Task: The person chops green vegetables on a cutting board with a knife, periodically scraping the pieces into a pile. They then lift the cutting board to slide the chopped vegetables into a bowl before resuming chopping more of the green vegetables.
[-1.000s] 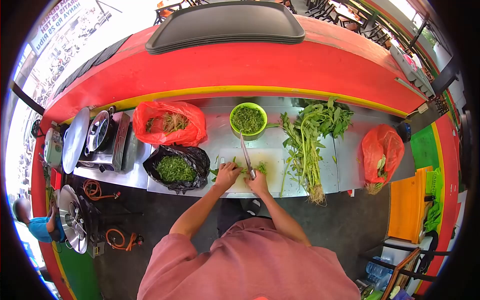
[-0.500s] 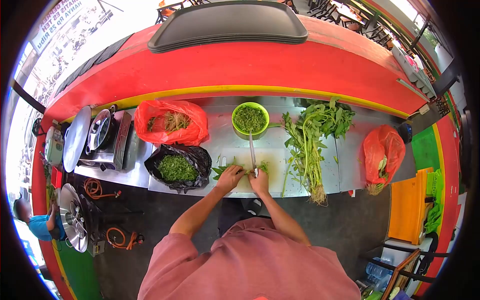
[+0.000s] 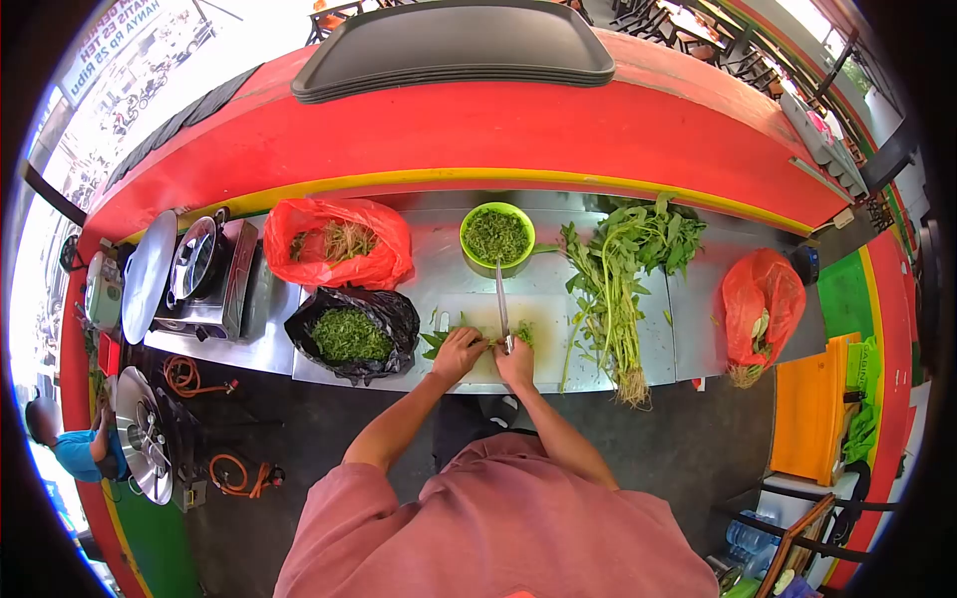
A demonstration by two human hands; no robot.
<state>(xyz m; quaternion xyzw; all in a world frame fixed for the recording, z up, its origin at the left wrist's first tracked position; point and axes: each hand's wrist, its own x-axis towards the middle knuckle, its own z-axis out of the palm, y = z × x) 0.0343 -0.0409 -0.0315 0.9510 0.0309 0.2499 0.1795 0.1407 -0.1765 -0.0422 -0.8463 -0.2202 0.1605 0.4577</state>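
My right hand (image 3: 514, 367) is closed round the handle of a knife (image 3: 501, 296), whose blade points away from me towards the bowl. Just left of it, my left hand (image 3: 460, 355) presses a bunch of leafy greens (image 3: 435, 344) onto a pale cutting board (image 3: 477, 311). Its fingers are bent over the stems and partly hide them. Bits of cut greens (image 3: 525, 331) lie beside the knife. Beyond the board stands a lime-green bowl (image 3: 530, 231) full of chopped greens. A pile of long-stemmed greens with roots (image 3: 620, 299) lies on the right.
On the left, a black plastic bag (image 3: 401, 324) holds chopped greens, with a red bag (image 3: 386, 257) of root ends behind it. A stove with a lidded pan (image 3: 199, 257) is farther left. Another red bag (image 3: 764, 299) sits far right. Stacked trays (image 3: 454, 50) top the red wall.
The view has shifted very slightly left. Both hands, the knife and the greens keep nearly the same places on the board.
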